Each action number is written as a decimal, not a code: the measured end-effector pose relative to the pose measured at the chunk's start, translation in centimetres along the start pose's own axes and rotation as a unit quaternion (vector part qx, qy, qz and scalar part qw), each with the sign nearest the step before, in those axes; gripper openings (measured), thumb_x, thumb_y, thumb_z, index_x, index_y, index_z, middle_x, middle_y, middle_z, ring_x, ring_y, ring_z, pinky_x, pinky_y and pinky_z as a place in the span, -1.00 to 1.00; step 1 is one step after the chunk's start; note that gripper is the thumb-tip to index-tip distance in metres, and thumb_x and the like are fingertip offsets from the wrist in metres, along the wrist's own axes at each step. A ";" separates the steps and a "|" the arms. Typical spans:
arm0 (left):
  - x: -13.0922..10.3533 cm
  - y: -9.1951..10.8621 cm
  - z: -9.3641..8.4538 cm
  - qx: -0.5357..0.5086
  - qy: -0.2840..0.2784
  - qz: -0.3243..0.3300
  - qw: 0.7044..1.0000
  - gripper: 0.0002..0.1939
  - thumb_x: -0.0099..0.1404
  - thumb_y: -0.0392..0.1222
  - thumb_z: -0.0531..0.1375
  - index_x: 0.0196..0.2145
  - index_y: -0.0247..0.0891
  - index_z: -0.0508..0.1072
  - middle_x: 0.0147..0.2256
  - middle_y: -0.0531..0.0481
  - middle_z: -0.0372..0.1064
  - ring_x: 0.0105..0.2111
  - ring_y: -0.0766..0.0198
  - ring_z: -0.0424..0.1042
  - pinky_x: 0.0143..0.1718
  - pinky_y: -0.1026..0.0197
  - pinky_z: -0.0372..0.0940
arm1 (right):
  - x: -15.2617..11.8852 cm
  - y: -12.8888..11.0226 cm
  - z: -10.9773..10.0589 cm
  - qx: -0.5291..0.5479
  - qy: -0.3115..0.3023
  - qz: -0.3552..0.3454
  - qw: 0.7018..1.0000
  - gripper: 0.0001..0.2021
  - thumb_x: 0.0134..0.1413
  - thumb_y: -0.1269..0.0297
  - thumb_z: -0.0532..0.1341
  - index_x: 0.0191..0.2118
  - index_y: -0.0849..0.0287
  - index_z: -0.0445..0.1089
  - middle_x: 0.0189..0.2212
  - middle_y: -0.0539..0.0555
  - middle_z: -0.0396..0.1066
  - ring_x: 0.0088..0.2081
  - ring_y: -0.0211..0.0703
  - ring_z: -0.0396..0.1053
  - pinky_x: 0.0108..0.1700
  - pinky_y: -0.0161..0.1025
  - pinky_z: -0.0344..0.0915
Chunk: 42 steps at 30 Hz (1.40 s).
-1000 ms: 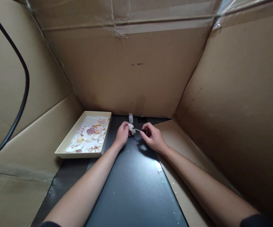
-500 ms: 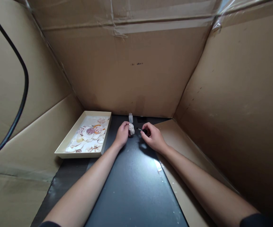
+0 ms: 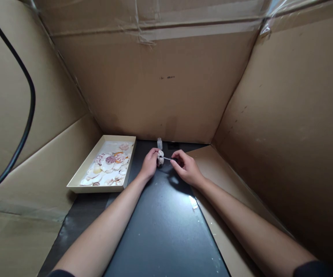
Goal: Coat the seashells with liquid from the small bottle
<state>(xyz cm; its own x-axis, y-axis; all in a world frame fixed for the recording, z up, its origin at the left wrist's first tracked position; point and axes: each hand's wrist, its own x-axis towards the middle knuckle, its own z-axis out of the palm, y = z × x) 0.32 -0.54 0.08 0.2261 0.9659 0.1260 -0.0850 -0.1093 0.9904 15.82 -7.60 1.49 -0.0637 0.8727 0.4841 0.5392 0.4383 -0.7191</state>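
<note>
Head view: the left hand's grip clasps a whitish, rough, pitted lump near the dark, smooth table's far edge; the right hand's grip pinches a slim, grey-shafted, black-handled tool, tip right at the lump!

Open lane up the dark table between the forearms. Far end crossed by left hand with rough pale lump, thin tool, right hand. Small bottle just beyond. Shallow tray bars left. Cardboard back wall and right wall limit reach.
</note>
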 end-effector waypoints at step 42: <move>-0.4 0.4 0.3 0.006 -0.005 -0.045 0.999 -0.90 0.18 -0.20 -0.02 -0.39 -0.22 0.25 -0.49 0.10 0.16 -0.53 0.42 0.14 -0.56 0.43 0.07 | 0.0 -0.1 0.0 -0.040 0.033 0.020 0.998 -0.89 0.05 0.25 0.15 -0.28 0.13 0.23 -0.50 -0.07 0.25 -0.52 -0.30 0.19 -0.43 -0.35 0.13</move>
<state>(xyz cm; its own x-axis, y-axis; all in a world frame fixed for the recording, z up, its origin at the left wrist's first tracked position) 0.47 -1.04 0.49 0.2427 0.9693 0.0379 -0.0523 -0.0259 0.9983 15.76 -7.59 1.52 0.0134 0.8723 0.4887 0.6063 0.3816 -0.6977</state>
